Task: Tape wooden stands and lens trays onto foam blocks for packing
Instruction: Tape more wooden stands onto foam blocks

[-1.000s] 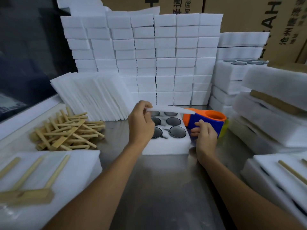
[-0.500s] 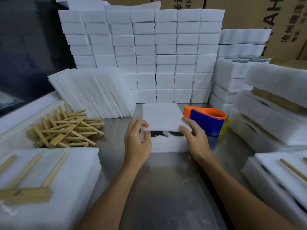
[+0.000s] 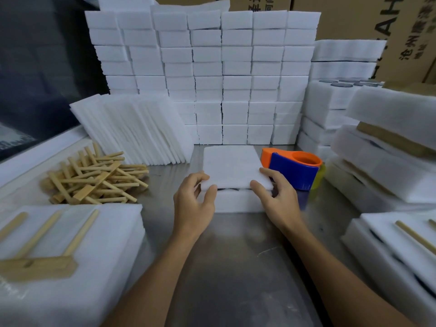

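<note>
Head view, centre: we see a thin white foam sheet (image 3: 232,167) lying on top of a foam lens tray (image 3: 238,200) that rests on the metal table (image 3: 236,267); a dark slit between sheet and tray shows at the near edge.
Left hand: our left hand (image 3: 193,204) pinches the sheet's near left corner, thumb on top and fingers curled at the edge.
Right hand: our right hand (image 3: 278,199) holds the near right corner of the same sheet, thumb and index finger laid on its top face.
Tape dispenser: the orange and blue tape dispenser (image 3: 293,169) stands on the table just right of the tray, apart from both hands.
Head view, left: we note a loose pile of wooden stand pieces (image 3: 94,179), a fan of leaning foam sheets (image 3: 139,131) behind it, and a foam block with a wooden stand on it (image 3: 68,253) at the near left.
Head view, rear and right: we see a wall of stacked foam blocks (image 3: 226,74), with cardboard boxes (image 3: 377,27) behind; packed foam bundles (image 3: 389,147) are piled at the right.
</note>
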Demonstrator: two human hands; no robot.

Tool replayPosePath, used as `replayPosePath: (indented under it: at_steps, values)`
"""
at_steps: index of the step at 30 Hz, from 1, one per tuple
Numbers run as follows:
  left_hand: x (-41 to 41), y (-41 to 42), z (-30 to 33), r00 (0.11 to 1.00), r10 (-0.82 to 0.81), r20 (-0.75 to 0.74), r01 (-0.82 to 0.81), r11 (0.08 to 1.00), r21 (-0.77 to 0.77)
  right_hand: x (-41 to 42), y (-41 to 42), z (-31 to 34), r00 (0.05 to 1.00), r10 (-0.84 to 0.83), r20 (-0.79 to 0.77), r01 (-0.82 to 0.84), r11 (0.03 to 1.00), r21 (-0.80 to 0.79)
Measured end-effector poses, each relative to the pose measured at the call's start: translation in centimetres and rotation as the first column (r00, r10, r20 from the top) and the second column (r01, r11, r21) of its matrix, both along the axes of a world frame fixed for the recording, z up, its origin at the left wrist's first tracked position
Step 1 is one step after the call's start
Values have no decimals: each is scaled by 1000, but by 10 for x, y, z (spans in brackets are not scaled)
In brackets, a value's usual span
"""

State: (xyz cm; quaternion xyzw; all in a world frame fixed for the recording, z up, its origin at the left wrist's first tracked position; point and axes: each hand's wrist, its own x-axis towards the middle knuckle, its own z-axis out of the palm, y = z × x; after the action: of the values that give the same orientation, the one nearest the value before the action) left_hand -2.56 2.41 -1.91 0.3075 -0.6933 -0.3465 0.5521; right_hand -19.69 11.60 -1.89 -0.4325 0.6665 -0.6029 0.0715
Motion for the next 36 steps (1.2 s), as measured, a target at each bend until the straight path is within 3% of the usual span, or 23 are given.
replayPosePath:
  at_steps: [6,14,23,30,36]
  values:
    - [1,2,3,1000,-24,12,24,1000,6,2,1,1,1000,22,-10,-22,1000,-14]
    - [-3,-6,-1,989,-84,118,64,984,164,0,-5,0,993,96,69,-102,992,81]
    - [-4,-8,-1,992,-65,111,42,980,195,-5,-9,2,994,70,78,-77,993,88]
    - [-8,-7,5,983,-96,157,44,952,304,-8,-13,3,995,47,83,-59,986,155]
    - [-7,-3,3,992,-1,128,-28,974,224,-5,-13,6,998,6,69,-12,997,79]
